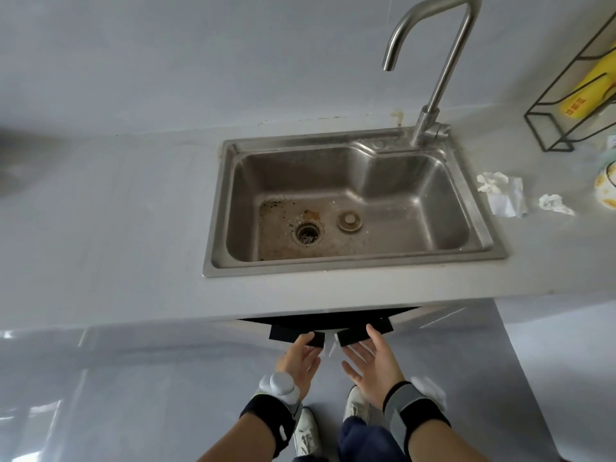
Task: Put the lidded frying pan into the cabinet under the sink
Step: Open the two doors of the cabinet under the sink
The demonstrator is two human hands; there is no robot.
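No frying pan is in view. Under the steel sink [350,261], the two cabinet doors show only as two black handle strips, the left handle [286,332] and the right handle [376,328], with a dark gap [320,317] behind them below the counter edge. My left hand [298,360] reaches up to the left handle, fingers stretched, with the fingertips hidden under the strip's right end. My right hand [373,365] is open, palm facing left, its fingertips touching the right handle. Neither hand holds anything.
The grey counter [116,228] runs left of the sink, and a tall tap [430,81] stands at its back right. At the right are crumpled tissues [500,191], a black wire rack [566,105] holding a yellow packet, and a cup [606,191]. My shoes [306,431] are on the grey floor.
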